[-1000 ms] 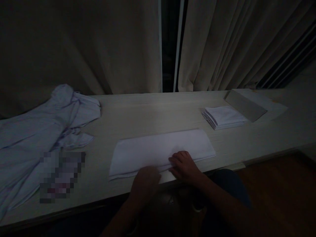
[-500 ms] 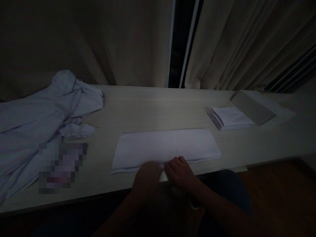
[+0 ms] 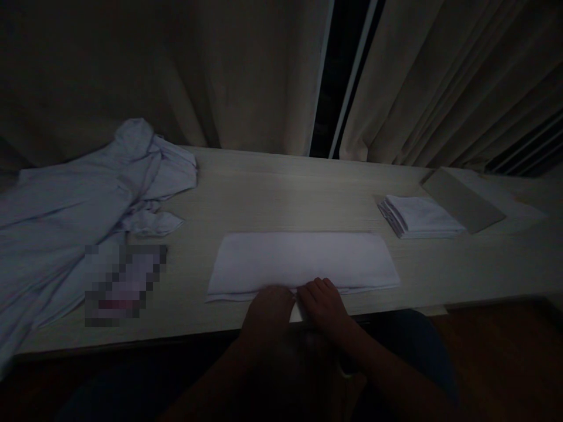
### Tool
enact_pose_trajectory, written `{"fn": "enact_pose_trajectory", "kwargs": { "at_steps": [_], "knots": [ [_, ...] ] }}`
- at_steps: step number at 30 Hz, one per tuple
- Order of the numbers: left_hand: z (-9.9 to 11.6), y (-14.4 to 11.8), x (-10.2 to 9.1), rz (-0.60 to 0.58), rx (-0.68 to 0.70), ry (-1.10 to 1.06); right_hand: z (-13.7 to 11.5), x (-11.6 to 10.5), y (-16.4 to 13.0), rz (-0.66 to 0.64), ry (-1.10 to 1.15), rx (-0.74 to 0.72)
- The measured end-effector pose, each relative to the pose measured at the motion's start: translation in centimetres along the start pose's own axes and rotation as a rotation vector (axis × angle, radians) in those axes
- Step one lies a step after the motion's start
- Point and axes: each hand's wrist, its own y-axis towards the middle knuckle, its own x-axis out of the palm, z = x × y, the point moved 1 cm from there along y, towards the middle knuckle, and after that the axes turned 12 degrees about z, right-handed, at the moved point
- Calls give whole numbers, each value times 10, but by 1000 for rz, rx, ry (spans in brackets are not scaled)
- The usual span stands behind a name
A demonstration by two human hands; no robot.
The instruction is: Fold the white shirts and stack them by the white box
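A folded white cloth (image 3: 303, 258) lies flat as a long strip near the front edge of the table. My left hand (image 3: 270, 308) is closed at the middle of the cloth's near edge, its thumb side toward the right. Close beside it, my right hand (image 3: 322, 302) has its fingers curled and pressed together on the same edge. Both hands seem to pinch the cloth's layers there; the fingertips are partly hidden and the light is dim.
A crumpled heap of white cloth (image 3: 88, 199) covers the table's left part, with a pixelated flat item (image 3: 132, 281) before it. Folded white cloths (image 3: 422, 217) are stacked at right, by a grey board (image 3: 464, 199). Curtains (image 3: 246, 76) hang behind the table (image 3: 272, 181).
The view has shifted slightly, so most things sit further right. My left hand looks sharper and stays at the near edge; the cloth's left end lies straighter.
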Motion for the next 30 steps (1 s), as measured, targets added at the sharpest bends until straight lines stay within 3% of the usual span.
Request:
{"fn": "enact_pose_trajectory", "kwargs": {
  "at_steps": [5, 15, 25, 30],
  "knots": [
    [-2, -2, 2, -11, -69, 20, -3, 0, 3, 7, 38, 76],
    [-1, 0, 3, -43, -95, 37, -2, 1, 2, -24, -26, -57],
    [-3, -1, 4, -72, -105, 8, -3, 1, 8, -8, 1, 72],
    [-1, 2, 2, -44, -110, 12, -5, -5, 10, -34, -23, 25]
  ]
}}
